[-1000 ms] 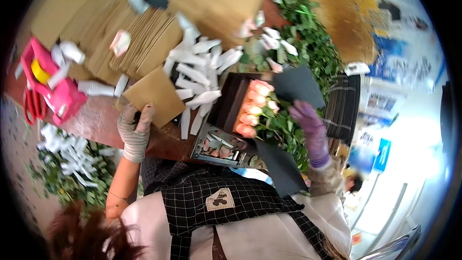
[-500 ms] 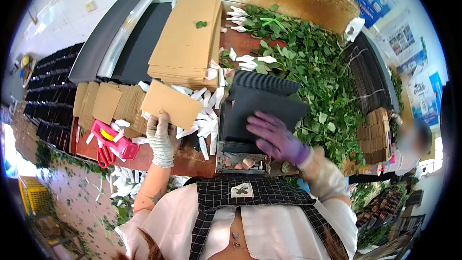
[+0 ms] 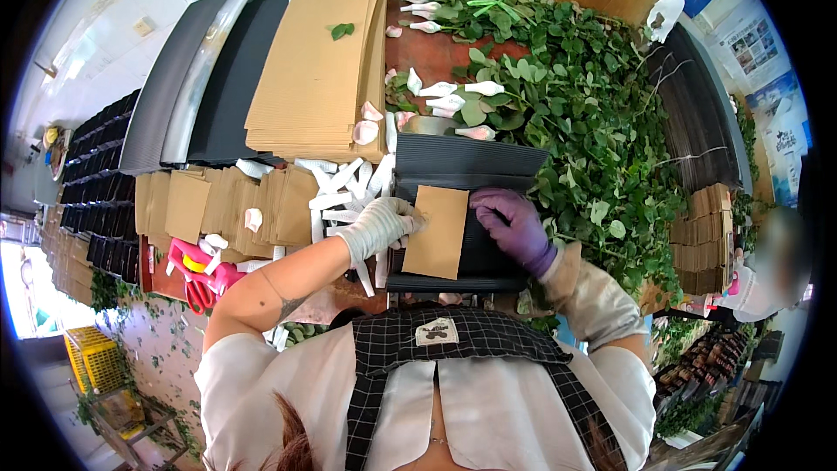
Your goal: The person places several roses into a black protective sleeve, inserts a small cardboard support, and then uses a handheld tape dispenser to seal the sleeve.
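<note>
My left hand (image 3: 381, 228), in a whitish knit glove, pinches the left edge of a small brown cardboard sheet (image 3: 438, 233). That sheet stands over a black corrugated sheet (image 3: 491, 263) in front of me. Its back part, a ridged black panel (image 3: 466, 161), rises behind it. My right hand (image 3: 516, 227), in a purple glove, is at the right of the black sheet with its fingers curled together; I cannot make out what they hold, if anything. White mesh sleeves (image 3: 353, 183) lie loose beside my left hand.
Leafy stems (image 3: 575, 113) cover the table's right side, with several white-sleeved buds (image 3: 445, 100) among them. Large cardboard sheets (image 3: 318, 61) are stacked at the back, small cardboard pieces (image 3: 187, 205) at the left. A pink tape dispenser (image 3: 205, 269) and red scissors (image 3: 199, 295) lie near the front edge.
My left hand has carried the small cardboard sheet rightward from the cardboard stacks to over the black sheet. My right hand's spread fingers have curled, and the black sheet now lies opened out.
</note>
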`<state>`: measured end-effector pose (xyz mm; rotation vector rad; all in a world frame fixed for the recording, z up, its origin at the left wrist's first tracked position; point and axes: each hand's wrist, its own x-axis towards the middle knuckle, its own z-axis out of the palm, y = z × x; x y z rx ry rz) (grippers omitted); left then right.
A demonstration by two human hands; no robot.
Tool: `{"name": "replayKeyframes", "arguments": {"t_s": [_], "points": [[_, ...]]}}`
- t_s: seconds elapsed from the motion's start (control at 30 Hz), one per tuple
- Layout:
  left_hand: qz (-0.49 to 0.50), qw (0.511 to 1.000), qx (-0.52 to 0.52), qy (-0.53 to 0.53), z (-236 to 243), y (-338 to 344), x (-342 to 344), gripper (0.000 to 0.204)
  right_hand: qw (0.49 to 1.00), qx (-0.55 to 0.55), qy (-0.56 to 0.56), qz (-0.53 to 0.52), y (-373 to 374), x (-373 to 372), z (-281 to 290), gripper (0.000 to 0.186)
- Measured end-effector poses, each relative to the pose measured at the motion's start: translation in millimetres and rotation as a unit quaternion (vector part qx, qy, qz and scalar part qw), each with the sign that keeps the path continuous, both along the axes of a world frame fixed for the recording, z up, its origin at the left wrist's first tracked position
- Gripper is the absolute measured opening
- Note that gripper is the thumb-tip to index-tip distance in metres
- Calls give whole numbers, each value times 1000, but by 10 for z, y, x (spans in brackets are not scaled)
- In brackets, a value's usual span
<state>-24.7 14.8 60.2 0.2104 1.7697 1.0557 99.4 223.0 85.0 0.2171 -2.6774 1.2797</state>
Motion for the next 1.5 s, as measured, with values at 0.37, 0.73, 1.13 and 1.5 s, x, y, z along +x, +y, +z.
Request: {"name": "replayKeyframes", "arguments": {"t_s": [0.37,0.73,1.13,1.5], "points": [[-209,919,-43,332,-68,-32,-51,30,951,271,-88,117,-174,-51,-94,76],[-448,732,10,514,315,233,123,79,925,-206,-296,119,620,-553,744,21],[-385,728,1,568,-116,217,251,40,865,109,-394,291,1824,-1540,-411,28],[-348,771,52,531,-161,202,163,33,860,502,-71,59,1515,-2608,-713,23]]}}
